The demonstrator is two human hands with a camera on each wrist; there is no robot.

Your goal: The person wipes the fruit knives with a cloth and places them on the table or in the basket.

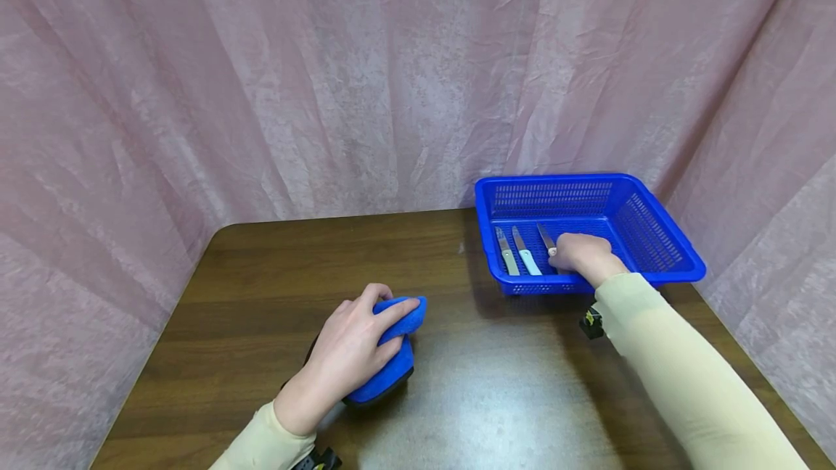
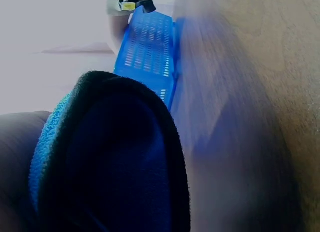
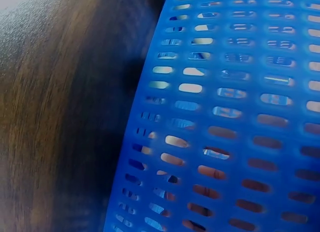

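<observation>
My left hand (image 1: 349, 336) grips a folded blue cloth (image 1: 388, 376) with dark edging, thumb and fingers bent round it, low over the table. In the left wrist view the dark-edged cloth (image 2: 120, 157) fills much of the foreground. My right hand (image 1: 584, 252) reaches over the near rim of a blue plastic basket (image 1: 660, 238) and pinches a knife (image 1: 547, 238) by its handle, the blade pointing away. Left of it lie a knife with a pale green handle (image 1: 509, 261) and one with a pale blue handle (image 1: 529, 261), side by side.
The wooden table (image 1: 261, 274) has a rounded far left corner. Pink curtains (image 1: 366, 78) hang behind it and along the sides. The basket stands at the far right; its slotted wall (image 3: 240, 127) fills most of the right wrist view.
</observation>
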